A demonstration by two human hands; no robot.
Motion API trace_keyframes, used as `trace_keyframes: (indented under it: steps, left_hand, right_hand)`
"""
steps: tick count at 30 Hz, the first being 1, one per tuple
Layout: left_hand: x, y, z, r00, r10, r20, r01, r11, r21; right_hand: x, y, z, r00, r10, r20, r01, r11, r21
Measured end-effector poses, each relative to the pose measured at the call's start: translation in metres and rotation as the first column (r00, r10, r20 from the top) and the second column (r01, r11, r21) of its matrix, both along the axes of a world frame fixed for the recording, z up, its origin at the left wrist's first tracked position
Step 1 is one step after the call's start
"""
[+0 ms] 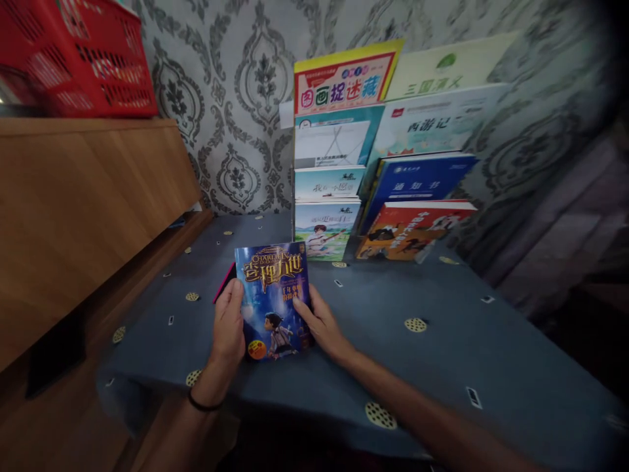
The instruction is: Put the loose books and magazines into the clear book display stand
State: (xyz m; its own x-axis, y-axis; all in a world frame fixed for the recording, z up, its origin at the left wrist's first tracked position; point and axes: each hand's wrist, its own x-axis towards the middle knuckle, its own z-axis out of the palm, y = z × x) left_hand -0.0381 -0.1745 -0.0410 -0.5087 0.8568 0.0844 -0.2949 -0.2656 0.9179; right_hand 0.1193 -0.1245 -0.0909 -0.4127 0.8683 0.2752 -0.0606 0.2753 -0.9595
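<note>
A blue paperback book with gold lettering and a cartoon figure on its cover is held up over the near part of the table, cover facing me. My left hand grips its left edge, thumb on the front. On the right edge, my right hand is closed, thumb lying across the cover and the other fingers hidden behind. A dark, pink-edged flat object shows partly behind the book's left side; its kind is unclear.
A tiered stand of books rises at the table's back, with an orange-red book and a blue book at right and a guitar-cover book at left. A wooden cabinet bearing a red basket borders the blue tablecloth.
</note>
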Motion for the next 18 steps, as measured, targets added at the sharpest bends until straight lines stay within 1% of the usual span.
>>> trace_keyframes:
  steps: [3,6,9,12,15,18]
  left_hand:
    - [0.011,0.013,0.002,0.999,0.031,-0.016,-0.030,0.999,0.029]
    - [0.022,0.028,0.002,0.998,0.058,-0.025,-0.056,0.997,0.045]
    - [0.034,0.043,0.005,0.993,0.037,-0.108,-0.032,0.998,0.052]
    - [0.047,0.056,0.011,0.987,0.028,-0.161,-0.018,0.998,0.062]
    - [0.062,0.071,0.017,0.983,-0.007,-0.182,0.022,0.996,0.083]
    - [0.076,0.086,0.017,0.983,-0.046,-0.179,0.060,0.996,0.070]
  right_hand:
    - [0.011,0.006,0.007,0.998,-0.037,-0.052,0.037,0.999,0.010]
    - [0.025,0.014,0.015,0.993,-0.100,-0.060,0.104,0.991,0.082]
    - [0.039,0.024,0.020,0.986,-0.156,-0.051,0.162,0.977,0.136]
    - [0.053,0.033,0.024,0.976,-0.210,-0.052,0.216,0.964,0.156]
    - [0.069,0.042,0.028,0.970,-0.227,-0.085,0.237,0.960,0.149]
    - [0.087,0.050,0.031,0.968,-0.231,-0.103,0.243,0.960,0.135]
